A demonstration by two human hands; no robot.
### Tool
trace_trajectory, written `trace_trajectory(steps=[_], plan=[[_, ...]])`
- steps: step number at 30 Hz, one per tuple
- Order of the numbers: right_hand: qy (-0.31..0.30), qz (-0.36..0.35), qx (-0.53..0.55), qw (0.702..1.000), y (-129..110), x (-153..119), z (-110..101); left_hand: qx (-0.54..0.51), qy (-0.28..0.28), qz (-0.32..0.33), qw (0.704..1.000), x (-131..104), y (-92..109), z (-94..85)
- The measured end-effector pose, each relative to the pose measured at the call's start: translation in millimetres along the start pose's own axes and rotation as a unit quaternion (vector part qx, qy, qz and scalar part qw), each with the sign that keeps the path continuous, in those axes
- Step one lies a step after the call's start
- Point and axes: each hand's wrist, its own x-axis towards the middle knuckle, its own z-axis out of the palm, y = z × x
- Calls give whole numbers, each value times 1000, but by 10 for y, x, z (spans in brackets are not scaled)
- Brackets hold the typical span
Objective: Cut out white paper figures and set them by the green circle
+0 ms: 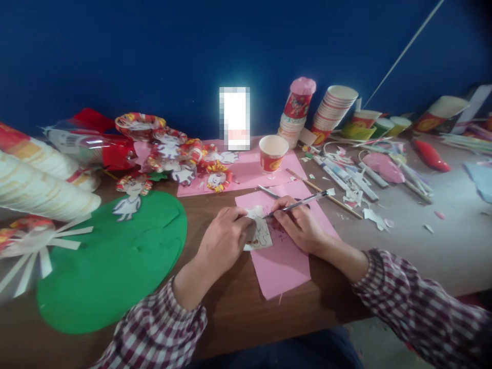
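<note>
Over the nearer pink sheet (282,271), the left hand (224,233) clamps one white paper (262,237) (wavy dark lines, I see); the right hand (301,224) grips one pen (307,200).

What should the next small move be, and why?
Probably one more short stroke with the pen on the white paper piece: the right hand grips the pen with its tip at or near the piece's edge, the left hand is on the piece, and dark drawn lines mark it.
</note>
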Motion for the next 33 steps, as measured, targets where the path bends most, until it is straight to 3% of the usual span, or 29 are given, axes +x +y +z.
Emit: trace_trajectory(steps=[10,17,20,23,27,33], plan=[[-16,0,-18,1000,78,-19,43,-8,22,-39,999,-1,68,-32],[5,9,-25,1000,66,13,57,-12,-39,50,998,-33,216,-16],[4,9,-30,1000,71,25,62,13,-40,59,997,-66,302,-8],[4,18,-34,999,96,21,80,11,-30,110,993,-110,391,18],[15,29,-15,999,125,3,100,-4,-66,177,982,-147,480,54],[-1,47,13,999,105,7,72,-3,-56,130,990,-141,492,101]])
